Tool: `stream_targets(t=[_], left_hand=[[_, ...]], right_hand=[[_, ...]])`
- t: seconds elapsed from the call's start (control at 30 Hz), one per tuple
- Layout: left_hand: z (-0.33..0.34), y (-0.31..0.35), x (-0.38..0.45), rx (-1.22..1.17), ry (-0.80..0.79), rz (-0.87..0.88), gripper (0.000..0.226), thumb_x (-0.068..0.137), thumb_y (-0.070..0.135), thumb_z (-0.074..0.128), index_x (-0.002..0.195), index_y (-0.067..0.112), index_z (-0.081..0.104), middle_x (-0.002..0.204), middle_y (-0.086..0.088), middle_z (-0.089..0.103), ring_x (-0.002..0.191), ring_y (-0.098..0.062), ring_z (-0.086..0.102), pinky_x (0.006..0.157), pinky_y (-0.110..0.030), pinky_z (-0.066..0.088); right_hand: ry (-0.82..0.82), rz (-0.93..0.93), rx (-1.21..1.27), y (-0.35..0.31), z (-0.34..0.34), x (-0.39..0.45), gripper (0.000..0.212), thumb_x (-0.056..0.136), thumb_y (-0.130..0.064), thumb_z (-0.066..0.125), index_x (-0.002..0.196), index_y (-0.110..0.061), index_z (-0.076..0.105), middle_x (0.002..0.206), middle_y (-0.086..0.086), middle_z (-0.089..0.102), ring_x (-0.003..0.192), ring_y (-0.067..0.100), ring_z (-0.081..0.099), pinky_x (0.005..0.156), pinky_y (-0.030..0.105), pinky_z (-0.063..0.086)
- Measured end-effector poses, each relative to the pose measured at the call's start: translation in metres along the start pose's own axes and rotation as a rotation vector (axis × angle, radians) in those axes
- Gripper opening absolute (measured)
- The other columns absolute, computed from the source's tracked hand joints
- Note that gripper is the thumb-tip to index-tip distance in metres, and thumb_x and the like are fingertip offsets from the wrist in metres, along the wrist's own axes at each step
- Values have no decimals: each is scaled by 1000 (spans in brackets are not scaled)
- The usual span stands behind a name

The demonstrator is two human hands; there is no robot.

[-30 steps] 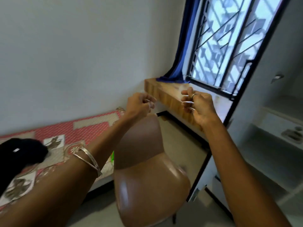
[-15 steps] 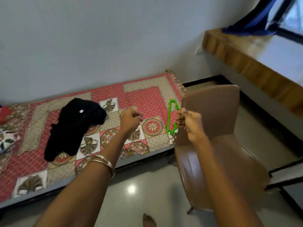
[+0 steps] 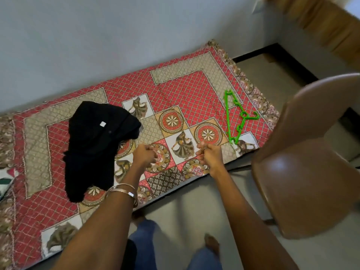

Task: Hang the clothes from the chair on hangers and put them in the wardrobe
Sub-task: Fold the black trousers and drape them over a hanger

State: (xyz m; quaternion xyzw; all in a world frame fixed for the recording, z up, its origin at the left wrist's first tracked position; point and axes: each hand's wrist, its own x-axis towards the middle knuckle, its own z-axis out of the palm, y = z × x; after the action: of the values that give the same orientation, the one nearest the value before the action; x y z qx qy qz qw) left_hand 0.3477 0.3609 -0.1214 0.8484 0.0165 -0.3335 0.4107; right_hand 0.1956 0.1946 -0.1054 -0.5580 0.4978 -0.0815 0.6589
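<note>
Hands were held out over the near edge of the bed (image 3: 194, 88), both with fingers curled in. The left hand (image 3: 145, 155) and the right hand (image 3: 209, 154) were apart from each other; whether either pinched anything could not be told, as blur hid the fingertips. The black garment (image 3: 93, 147) lay crumpled on the bed to the left, beside the left hand and nearer to it, its long axis running from the wall side toward the near edge. The green hanger (image 3: 236, 117) lay flat near the bed's right end, beyond and right of the right hand, its long axis running away from the person, hook toward the chair (image 3: 307, 172). The chair seat showed bare. In my judgement, the coming move turns on garment left, hanger right. No wardrobe was in view; the garment's shape was unreadable.
</note>
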Motion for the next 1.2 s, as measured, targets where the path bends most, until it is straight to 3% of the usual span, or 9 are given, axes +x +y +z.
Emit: stream_targets(t=[0.17,0.27,0.33,0.5,0.6,0.77,0.93,1.1,1.2], left_hand=[[-66,-16,72,149,-62,-17,17,80,-4,57,68,7,61,70,-13,66,55,-25,61,38,-20,41],[-109,-34,121,215,-23,-66,14,79,4,60,75,8,73,79,-14,70,67,-31,68,61,-38,59],[-134,-54,171,229,19,-104,15,80,8,62,83,8,76,87,-16,72,81,-36,68,77,-45,58],[-152,-55,203,282,88,-88,18,85,13,62,97,9,75,102,-17,70,100,-37,62,89,-35,50],[-155,-72,262,455,112,-63,26,85,16,65,110,10,68,115,-18,65,110,-36,58,91,-37,46],[-161,-97,314,914,112,19,71,79,37,73,138,14,40,134,-18,39,125,-38,37,96,-53,38],[-159,-130,350,1084,121,69,93,74,42,76,147,19,23,138,-17,32,125,-36,35,96,-53,36],[-169,-145,377,1152,135,191,44,89,25,61,131,12,54,117,-17,57,104,-38,57,89,-48,42],[-181,-138,378,846,157,162,22,91,12,56,107,3,69,102,-23,66,95,-42,62,86,-47,48]], right_hand=[[106,101,8,9,85,29,33,95,5,38,79,-7,63,67,9,61,42,10,46,35,19,32],[129,131,9,16,138,40,31,95,2,40,76,-9,62,63,9,59,41,13,43,36,20,31],[114,153,14,23,177,55,29,95,0,42,75,-8,62,60,8,57,43,15,45,38,20,32],[104,193,-43,44,211,80,26,98,-17,52,82,-9,71,63,4,63,52,19,55,46,26,41],[73,213,-93,67,249,130,29,99,-17,50,82,-15,72,64,5,65,53,20,57,48,31,44],[61,249,-77,93,274,171,25,100,-17,49,85,-8,67,64,7,63,45,13,53,40,21,41],[28,327,-259,138,286,203,24,100,-17,50,86,-11,69,72,12,67,42,8,51,36,18,34],[16,383,-263,155,290,220,21,98,-21,55,88,-9,69,69,8,67,38,6,52,35,18,35],[-6,381,-314,147,297,225,23,98,-24,55,82,-13,69,68,6,69,47,12,58,43,24,41]])
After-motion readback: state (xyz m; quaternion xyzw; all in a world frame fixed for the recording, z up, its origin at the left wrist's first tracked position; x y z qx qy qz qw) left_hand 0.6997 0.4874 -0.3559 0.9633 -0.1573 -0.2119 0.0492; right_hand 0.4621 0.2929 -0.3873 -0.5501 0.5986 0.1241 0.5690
